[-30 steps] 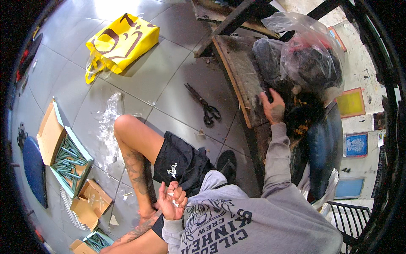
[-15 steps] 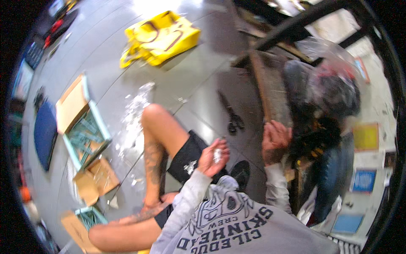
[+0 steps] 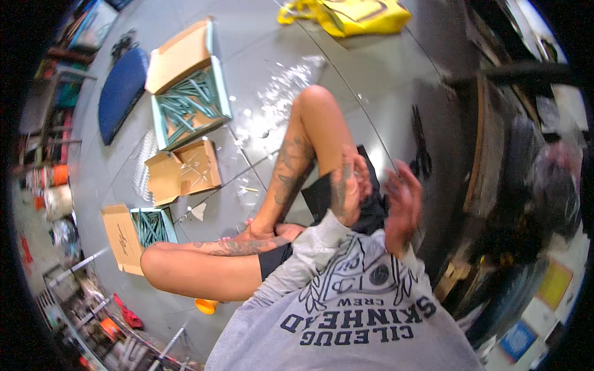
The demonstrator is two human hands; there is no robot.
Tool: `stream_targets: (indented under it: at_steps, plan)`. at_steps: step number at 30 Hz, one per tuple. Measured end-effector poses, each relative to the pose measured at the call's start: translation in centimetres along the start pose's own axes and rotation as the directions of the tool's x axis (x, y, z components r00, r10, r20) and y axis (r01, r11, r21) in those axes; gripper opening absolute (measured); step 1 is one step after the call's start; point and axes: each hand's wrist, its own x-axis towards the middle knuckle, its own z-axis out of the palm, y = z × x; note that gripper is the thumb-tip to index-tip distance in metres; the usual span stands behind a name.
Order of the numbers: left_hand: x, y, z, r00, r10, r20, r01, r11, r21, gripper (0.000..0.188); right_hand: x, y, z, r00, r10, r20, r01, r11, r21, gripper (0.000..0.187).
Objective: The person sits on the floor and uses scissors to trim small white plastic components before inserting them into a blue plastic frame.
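Both hands raised at chest height, blurred.
Left hand [image 3: 348, 188] and right hand [image 3: 402, 207] sat just apart above the black shorts [image 3: 322, 198]; grip state couldn't be told. Scissors [image 3: 422, 151] lay on floor near the right hand.

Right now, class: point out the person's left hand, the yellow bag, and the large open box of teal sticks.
left hand [image 3: 348, 188], head view, on the back of the hand.
yellow bag [image 3: 352, 15], head view, on its upper side.
large open box [image 3: 179, 59], head view, on its cardboard lid flap.
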Motion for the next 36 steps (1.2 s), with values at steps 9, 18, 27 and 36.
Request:
stream_targets:
  at_steps: [9, 18, 27, 36]
  plan:
    - [-7.7, 2.9, -1.3, 0.884, 0.28, 0.373, -0.288, -0.301, 0.909, 0.035, -2.5, 4.3, 6.0, 0.467, 0.302, 0.831, -0.827, -0.184, 0.531, 0.062]
    - [-7.7, 3.0, 0.0, 0.694, 0.151, 0.704, -0.45, -0.672, 0.588, 0.024, -2.1, 3.3, 3.2, 0.544, 0.342, 0.767, -0.763, -0.178, 0.621, 0.055]
    - [-7.7, 1.5, 4.0, 0.661, 0.123, 0.74, -0.522, -0.633, 0.572, 0.027, -2.1, 4.6, 0.0, 0.546, 0.383, 0.745, -0.7, -0.28, 0.657, 0.035]
    - [-7.1, 0.0, 4.3, 0.617, 0.018, 0.787, -0.735, -0.346, 0.583, 0.037, -3.3, 6.9, -3.6, 0.638, 0.372, 0.674, -0.633, -0.244, 0.735, 0.027]
